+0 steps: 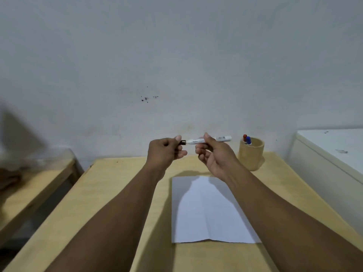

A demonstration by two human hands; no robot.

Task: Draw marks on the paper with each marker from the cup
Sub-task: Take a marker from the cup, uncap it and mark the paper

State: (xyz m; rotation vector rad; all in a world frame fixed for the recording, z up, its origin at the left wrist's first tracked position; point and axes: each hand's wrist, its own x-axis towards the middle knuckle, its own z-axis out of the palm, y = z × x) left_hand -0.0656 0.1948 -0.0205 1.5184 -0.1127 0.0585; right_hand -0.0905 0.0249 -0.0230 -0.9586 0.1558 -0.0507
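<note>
I hold a white marker (222, 138) level in the air above the far end of the table. My right hand (213, 154) grips its barrel. My left hand (167, 149) pinches its black cap (183, 142) at the left end; the cap still meets the barrel. A blank white sheet of paper (208, 213) lies flat on the wooden table below my arms. At the back right stands a tan cup (251, 154) with a red marker (245, 138) and a blue marker (248, 140) sticking out.
The wooden table (121, 193) runs up to a pale wall. A second wooden surface (35, 189) sits lower at the left across a gap. A white cabinet (330, 158) stands at the right, close to the table's edge.
</note>
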